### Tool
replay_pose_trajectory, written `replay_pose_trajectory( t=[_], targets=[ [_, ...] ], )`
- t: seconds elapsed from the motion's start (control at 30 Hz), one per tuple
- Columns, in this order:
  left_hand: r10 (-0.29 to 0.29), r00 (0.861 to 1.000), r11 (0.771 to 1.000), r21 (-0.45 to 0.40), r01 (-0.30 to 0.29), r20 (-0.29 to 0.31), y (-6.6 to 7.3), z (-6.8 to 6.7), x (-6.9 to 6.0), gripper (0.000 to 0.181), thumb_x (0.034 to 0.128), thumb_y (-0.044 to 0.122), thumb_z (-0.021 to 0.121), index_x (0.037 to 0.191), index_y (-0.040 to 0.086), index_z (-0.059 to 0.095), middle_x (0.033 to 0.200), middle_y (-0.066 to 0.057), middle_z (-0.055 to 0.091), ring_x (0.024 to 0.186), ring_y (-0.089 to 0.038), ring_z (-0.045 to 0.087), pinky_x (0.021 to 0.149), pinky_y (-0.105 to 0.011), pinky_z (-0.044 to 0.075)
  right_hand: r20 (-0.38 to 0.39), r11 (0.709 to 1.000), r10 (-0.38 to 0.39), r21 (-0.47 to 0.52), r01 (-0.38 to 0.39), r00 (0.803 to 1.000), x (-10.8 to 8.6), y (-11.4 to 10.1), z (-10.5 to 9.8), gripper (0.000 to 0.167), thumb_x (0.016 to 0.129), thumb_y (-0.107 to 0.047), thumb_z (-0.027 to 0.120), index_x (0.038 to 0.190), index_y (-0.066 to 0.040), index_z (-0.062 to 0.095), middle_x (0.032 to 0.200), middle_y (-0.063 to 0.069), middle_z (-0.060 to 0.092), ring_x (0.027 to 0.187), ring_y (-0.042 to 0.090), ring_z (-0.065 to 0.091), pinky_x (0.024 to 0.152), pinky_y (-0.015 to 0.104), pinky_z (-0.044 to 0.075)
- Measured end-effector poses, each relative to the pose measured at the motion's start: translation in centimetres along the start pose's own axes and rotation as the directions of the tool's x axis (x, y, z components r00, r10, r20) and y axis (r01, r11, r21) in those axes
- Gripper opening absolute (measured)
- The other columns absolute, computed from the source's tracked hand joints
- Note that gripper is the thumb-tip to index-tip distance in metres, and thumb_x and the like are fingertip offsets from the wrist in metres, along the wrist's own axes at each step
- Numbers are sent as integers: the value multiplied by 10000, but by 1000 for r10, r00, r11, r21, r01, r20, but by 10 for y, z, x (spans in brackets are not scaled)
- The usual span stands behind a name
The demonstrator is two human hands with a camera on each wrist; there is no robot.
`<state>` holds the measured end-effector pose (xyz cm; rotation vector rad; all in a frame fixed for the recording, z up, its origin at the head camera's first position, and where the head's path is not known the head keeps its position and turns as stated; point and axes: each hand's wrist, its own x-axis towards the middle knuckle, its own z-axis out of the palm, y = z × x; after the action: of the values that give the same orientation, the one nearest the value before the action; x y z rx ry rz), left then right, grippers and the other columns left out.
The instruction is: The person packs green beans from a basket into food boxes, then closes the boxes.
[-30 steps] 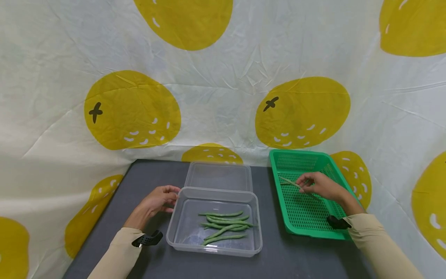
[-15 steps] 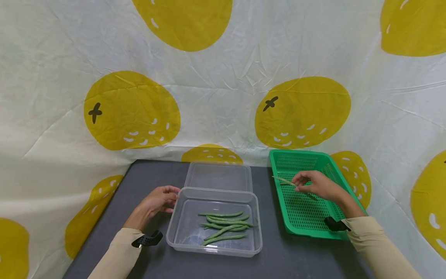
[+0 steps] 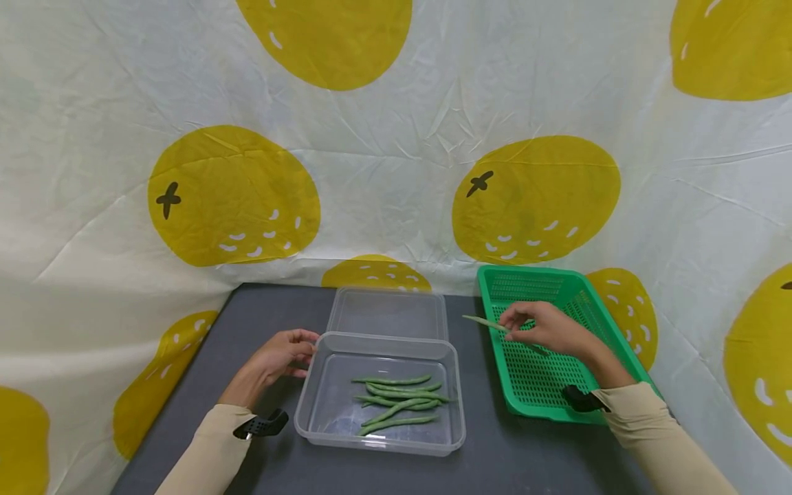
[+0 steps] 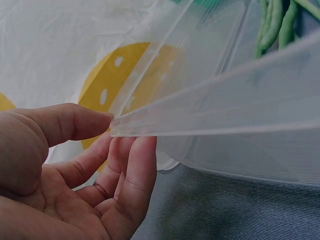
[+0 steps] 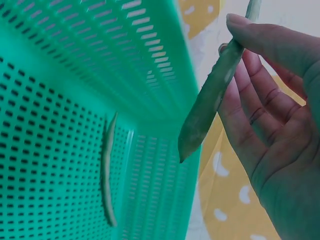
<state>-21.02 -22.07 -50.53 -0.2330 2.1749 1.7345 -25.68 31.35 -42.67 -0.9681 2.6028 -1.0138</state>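
My left hand (image 3: 280, 357) pinches the left rim of a clear plastic container (image 3: 309, 399), thumb above and fingers below at its corner in the left wrist view. Several green beans (image 3: 401, 394) lie inside, on the container's right side. Over the left edge of a green plastic basket (image 3: 509, 395), my right hand (image 3: 547, 331) holds one green bean (image 5: 207, 110) between thumb and fingers. Its tip points left, past the basket's rim. Another green bean (image 5: 108, 172) lies on the basket floor in the right wrist view; my right hand hides it in the head view.
A clear flat lid (image 3: 388, 311) lies behind the container on the dark grey table (image 3: 272, 309). Behind the table hangs a white cloth (image 3: 383, 185) with yellow fruit prints. A strip of table separates container and basket.
My right hand has lifted slightly and moved left with the green bean, whose tip now extends past the basket's left rim. My left hand and the container have stayed put.
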Motion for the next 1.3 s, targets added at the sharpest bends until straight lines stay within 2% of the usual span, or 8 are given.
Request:
replay_pose_trajectory(
  t=[0.13,0.37,0.57,0.8,1.0,1.13,1.3],
  targets=[
    [2,1000,1000,-2,-2,4,0,0,1,372,964,81,602,1312,-43,562,1092,-228,659,844,-237,652,676,-391,579,8,1000,-8,8,8,1000,6,-9,4,188,946,-128,719,1123,-71,694,969,12,712,879,147,671,694,286,540],
    [6,1000,1000,2,-6,10,-1,0,2,383,968,93,604,1323,-40,557,1097,-226,660,850,-240,653,678,-393,579,27,1000,-12,-19,12,1000,16,-21,11,205,920,-227,756,1106,-159,700,979,-28,692,866,129,638,762,327,543],
    [10,1000,1000,3,-10,13,0,0,1,379,971,96,602,1323,-39,559,1097,-226,661,869,-254,656,684,-398,580,38,999,-37,-1,37,999,21,-28,17,220,915,-209,760,1120,-155,700,1021,27,696,875,127,641,770,314,547],
    [12,1000,1000,7,-12,10,-1,0,1,373,968,92,599,1318,-34,569,1080,-224,664,861,-258,656,682,-400,579,63,999,-36,23,35,997,29,-39,24,215,925,-202,751,1128,-154,698,1006,-10,686,884,117,633,777,347,561],
    [15,1000,1000,9,-15,6,-2,1,0,379,957,98,618,1309,-37,575,1076,-220,668,858,-257,658,685,-402,580,82,996,-49,81,43,995,33,-46,31,200,927,-161,746,1122,-154,700,1037,80,691,871,141,641,786,375,581],
    [14,1000,1000,7,-14,1,-2,0,0,383,950,99,626,1306,-35,577,1076,-220,669,854,-254,659,685,-401,580,85,994,-77,89,69,993,38,-49,36,212,924,-154,748,1130,-129,705,1039,39,686,869,134,637,778,332,581],
    [14,1000,1000,3,-14,1,-2,0,0,388,950,96,625,1309,-41,570,1074,-223,663,853,-258,654,682,-402,578,104,991,-94,102,83,990,44,-55,43,208,927,-140,743,1130,-178,715,1063,-3,685,901,129,639,799,353,581]
  ],
)
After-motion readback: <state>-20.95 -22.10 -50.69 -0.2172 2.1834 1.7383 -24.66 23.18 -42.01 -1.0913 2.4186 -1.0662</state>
